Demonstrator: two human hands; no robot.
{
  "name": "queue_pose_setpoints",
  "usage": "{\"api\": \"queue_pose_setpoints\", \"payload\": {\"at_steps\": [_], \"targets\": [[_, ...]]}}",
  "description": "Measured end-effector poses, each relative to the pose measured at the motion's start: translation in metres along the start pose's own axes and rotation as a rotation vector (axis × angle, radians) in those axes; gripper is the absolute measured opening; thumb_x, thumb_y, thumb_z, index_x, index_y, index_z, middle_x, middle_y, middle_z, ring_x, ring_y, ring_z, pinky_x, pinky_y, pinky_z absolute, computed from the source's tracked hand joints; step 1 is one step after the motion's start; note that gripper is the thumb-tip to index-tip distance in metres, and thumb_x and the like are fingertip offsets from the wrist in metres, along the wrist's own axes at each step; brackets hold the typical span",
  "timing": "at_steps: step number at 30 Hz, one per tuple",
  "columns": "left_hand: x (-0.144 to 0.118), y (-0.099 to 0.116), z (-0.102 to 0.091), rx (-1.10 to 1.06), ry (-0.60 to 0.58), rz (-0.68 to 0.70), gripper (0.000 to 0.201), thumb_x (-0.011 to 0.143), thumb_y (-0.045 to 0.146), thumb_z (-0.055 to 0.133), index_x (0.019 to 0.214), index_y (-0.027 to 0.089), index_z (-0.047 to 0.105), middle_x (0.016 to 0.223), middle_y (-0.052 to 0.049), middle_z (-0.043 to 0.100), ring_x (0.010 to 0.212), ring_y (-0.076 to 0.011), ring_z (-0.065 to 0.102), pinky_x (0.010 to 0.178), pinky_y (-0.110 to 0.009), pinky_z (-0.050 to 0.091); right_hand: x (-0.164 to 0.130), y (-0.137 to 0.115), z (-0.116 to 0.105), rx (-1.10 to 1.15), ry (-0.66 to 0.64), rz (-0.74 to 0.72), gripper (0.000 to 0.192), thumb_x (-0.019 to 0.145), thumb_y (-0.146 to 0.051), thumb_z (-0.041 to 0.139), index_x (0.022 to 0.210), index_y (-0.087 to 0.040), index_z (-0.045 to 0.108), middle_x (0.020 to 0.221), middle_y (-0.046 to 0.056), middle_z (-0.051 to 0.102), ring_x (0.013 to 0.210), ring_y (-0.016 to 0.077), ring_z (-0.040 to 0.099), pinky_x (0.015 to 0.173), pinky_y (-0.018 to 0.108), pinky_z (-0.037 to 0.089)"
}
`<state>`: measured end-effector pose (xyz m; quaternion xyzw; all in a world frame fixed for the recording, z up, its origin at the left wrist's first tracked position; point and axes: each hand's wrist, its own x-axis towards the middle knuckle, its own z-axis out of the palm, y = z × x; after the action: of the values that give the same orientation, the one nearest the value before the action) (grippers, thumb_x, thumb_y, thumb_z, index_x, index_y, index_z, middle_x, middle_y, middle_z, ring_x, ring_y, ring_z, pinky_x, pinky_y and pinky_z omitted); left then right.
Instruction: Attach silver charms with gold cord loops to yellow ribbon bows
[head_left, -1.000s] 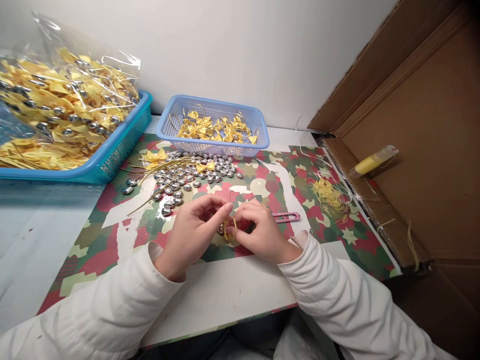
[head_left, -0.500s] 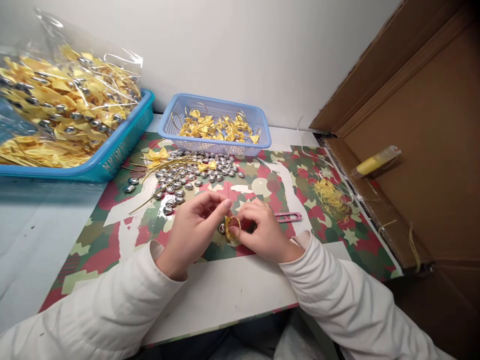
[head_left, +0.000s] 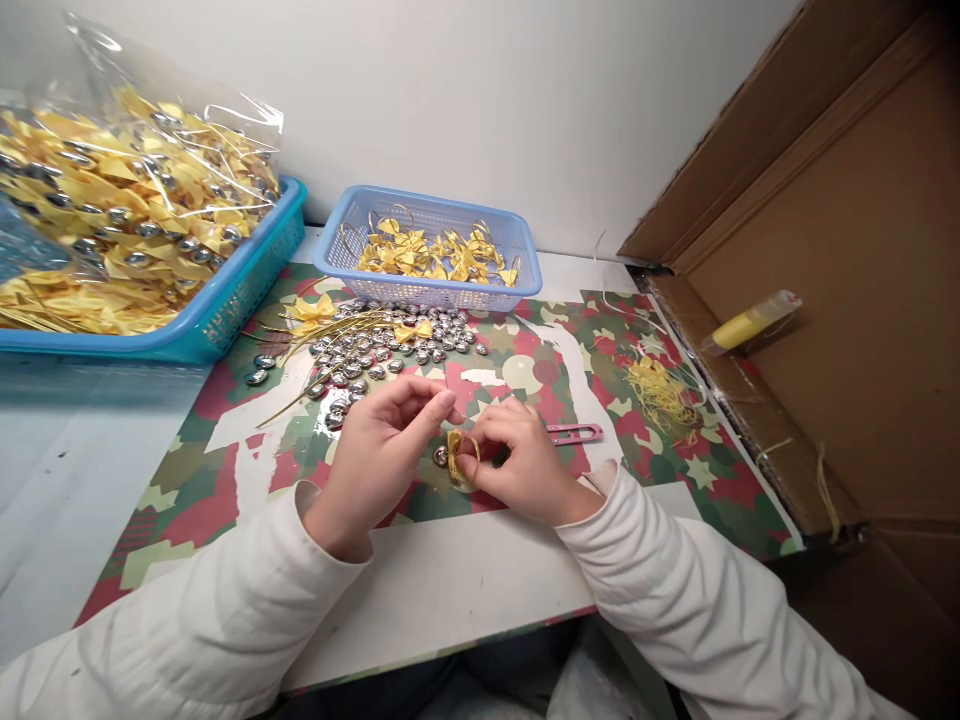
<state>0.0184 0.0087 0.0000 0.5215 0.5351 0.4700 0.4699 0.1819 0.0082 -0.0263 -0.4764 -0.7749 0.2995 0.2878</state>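
My left hand (head_left: 379, 455) and my right hand (head_left: 517, 455) meet over the patterned mat (head_left: 225, 450) near the table's front. Between their fingertips is a small yellow ribbon bow with a gold cord loop (head_left: 461, 455), and a silver bead (head_left: 441, 456) sits against it. Both hands pinch this piece. A heap of silver beads (head_left: 382, 350) lies just beyond my hands, with gold cords (head_left: 315, 350) and a loose yellow bow (head_left: 309, 312) beside it.
A small blue basket (head_left: 427, 290) of yellow bows stands at the back. A large blue basket (head_left: 225, 300) with a plastic bag of bows fills the left. Pink snips (head_left: 574, 433) lie right of my hands, yellow thread scraps (head_left: 660, 392) further right. A cardboard box (head_left: 847, 300) holds a yellow tube (head_left: 750, 322).
My left fingers have shifted slightly left and up on the cord, and the bow's loop has turned a little. Both hands stay in the same spot.
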Motion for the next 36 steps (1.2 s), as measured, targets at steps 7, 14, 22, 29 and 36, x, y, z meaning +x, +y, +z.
{"api": "queue_pose_setpoints", "payload": {"at_steps": [7, 14, 22, 29, 36], "targets": [[-0.001, 0.001, 0.000, -0.091, -0.034, -0.003, 0.022, 0.081, 0.040, 0.069, 0.074, 0.019, 0.064, 0.066, -0.001, 0.066, 0.061, -0.0147, 0.061, 0.056, -0.024, 0.048, -0.001, 0.000, 0.001, -0.014, 0.016, 0.001, 0.023, 0.074, -0.017, 0.069, 0.060, -0.019, 0.051, 0.067, -0.003, 0.063, 0.073, 0.0154, 0.046, 0.076, 0.034, 0.033], [-0.001, 0.002, 0.000, -0.127, -0.049, 0.009, 0.021, 0.079, 0.037, 0.070, 0.072, 0.019, 0.064, 0.066, 0.000, 0.065, 0.062, -0.0137, 0.061, 0.057, -0.023, 0.049, 0.000, -0.001, 0.002, -0.040, 0.022, 0.014, 0.023, 0.072, -0.016, 0.068, 0.059, -0.020, 0.049, 0.066, -0.003, 0.062, 0.072, 0.0157, 0.045, 0.073, 0.033, 0.031], [-0.003, 0.002, 0.002, -0.158, -0.135, 0.001, 0.025, 0.078, 0.042, 0.071, 0.071, 0.019, 0.063, 0.063, 0.000, 0.065, 0.059, -0.0144, 0.062, 0.054, -0.024, 0.050, 0.000, 0.000, 0.004, -0.064, 0.036, -0.015, 0.034, 0.075, -0.021, 0.067, 0.057, -0.019, 0.039, 0.059, -0.004, 0.048, 0.068, 0.0141, 0.042, 0.069, 0.031, 0.027], [-0.003, 0.000, 0.004, -0.216, -0.180, -0.010, 0.022, 0.080, 0.038, 0.071, 0.072, 0.018, 0.064, 0.062, 0.001, 0.063, 0.058, -0.0117, 0.059, 0.056, -0.021, 0.048, 0.001, -0.001, 0.006, -0.073, 0.003, -0.027, 0.034, 0.076, -0.019, 0.065, 0.057, -0.019, 0.037, 0.058, -0.005, 0.046, 0.068, 0.0141, 0.043, 0.070, 0.031, 0.026], [0.009, -0.008, -0.007, -0.165, 0.067, -0.136, 0.029, 0.076, 0.045, 0.075, 0.077, 0.017, 0.066, 0.068, 0.001, 0.062, 0.056, -0.0093, 0.051, 0.049, -0.019, 0.040, 0.000, -0.004, 0.000, 0.027, 0.054, -0.021, 0.022, 0.071, -0.011, 0.069, 0.058, -0.019, 0.053, 0.060, -0.004, 0.056, 0.070, 0.0147, 0.046, 0.074, 0.032, 0.032]]}}
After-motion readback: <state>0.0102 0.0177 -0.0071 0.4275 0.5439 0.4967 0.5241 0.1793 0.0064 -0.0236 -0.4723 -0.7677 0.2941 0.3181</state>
